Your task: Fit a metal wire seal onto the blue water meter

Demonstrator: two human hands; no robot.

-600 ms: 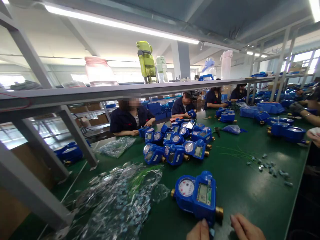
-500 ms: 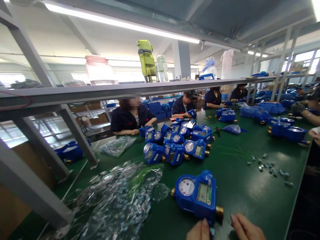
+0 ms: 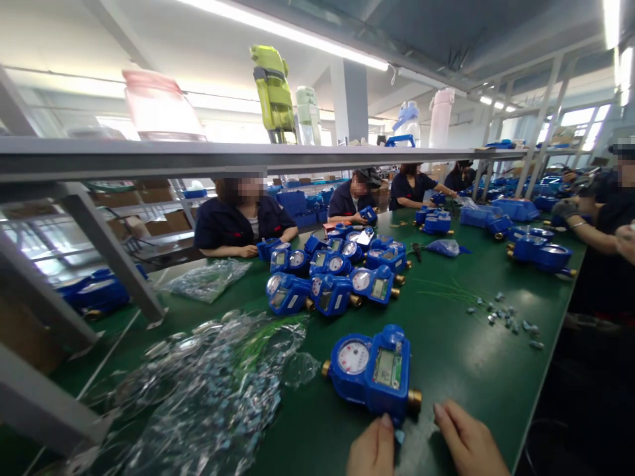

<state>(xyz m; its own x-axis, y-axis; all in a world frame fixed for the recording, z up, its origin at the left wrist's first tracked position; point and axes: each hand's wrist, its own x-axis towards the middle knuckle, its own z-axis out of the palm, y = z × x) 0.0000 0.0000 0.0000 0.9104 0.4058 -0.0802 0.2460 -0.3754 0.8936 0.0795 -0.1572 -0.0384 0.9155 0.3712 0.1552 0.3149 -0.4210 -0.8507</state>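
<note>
A blue water meter [image 3: 367, 373] lies on the green table in front of me, with a round white dial, a small display and brass ends. My left hand [image 3: 372, 448] is closed at its near edge, thumb and fingers pressed together. A small light-blue seal [image 3: 399, 436] pokes out beside the left thumb. To the right of the brass end, apart from the meter, my right hand [image 3: 469, 436] is closed, thumb against the fingers. Whatever it pinches is too fine or hidden to make out.
A clear plastic bag [image 3: 208, 403] of small seals and green wires spreads on the left. Several blue meters [image 3: 330, 284] cluster farther back. Loose seals [image 3: 506, 314] and green wires lie on the right. A shelf [image 3: 297, 155] with bottles spans above; co-workers sit beyond.
The view has shifted right, so the table and its things appear farther left. Both hands keep about the same place beside the meter. A co-worker at the right is more in view.
</note>
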